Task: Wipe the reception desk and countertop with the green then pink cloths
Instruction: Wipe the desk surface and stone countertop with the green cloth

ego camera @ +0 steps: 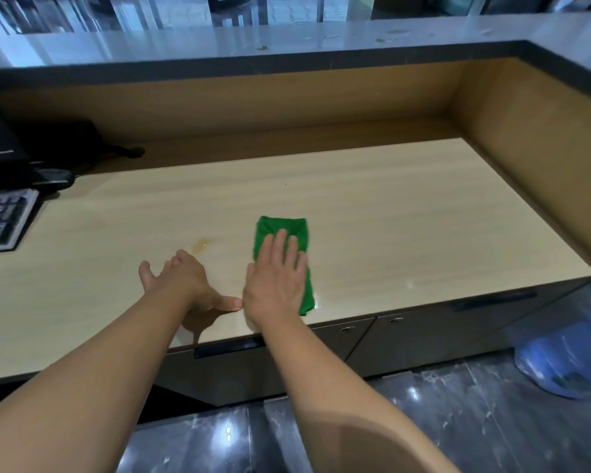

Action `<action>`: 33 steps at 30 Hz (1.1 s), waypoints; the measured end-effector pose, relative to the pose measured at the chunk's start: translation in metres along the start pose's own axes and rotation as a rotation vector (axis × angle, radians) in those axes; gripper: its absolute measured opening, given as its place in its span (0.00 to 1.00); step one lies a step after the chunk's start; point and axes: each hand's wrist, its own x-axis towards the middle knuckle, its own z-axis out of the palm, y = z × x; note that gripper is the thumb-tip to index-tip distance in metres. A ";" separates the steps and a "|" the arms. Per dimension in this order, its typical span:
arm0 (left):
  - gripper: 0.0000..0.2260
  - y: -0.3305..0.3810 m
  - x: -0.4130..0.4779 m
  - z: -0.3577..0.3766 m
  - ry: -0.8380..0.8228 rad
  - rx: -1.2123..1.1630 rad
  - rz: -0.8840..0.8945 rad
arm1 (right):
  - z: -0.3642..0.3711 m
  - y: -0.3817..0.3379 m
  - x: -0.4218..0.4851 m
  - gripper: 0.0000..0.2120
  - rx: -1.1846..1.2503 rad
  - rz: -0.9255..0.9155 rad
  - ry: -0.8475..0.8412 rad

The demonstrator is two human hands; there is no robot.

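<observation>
The right hand (pixel 275 285) lies flat, fingers straight and slightly spread, pressing the folded green cloth (pixel 270 227) onto the tabletop (pixel 389 216) near its front edge. Just beside it the left hand (pixel 181 278) is open and holds nothing, its thumb almost touching the right hand. A yellowish stain (pixel 201 245) sits just beyond the left hand. A keyboard (pixel 0 218) lies far left.

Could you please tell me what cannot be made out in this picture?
Head view:
Green cloth: much of it hidden under the right hand.
Keyboard: cut off by the left edge.
Blue bag: blurred, contents unclear.
Pink cloth: nowhere in view.
</observation>
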 end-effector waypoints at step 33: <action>0.65 -0.007 0.002 0.008 0.070 -0.038 0.033 | 0.004 -0.001 -0.032 0.29 -0.028 -0.108 -0.015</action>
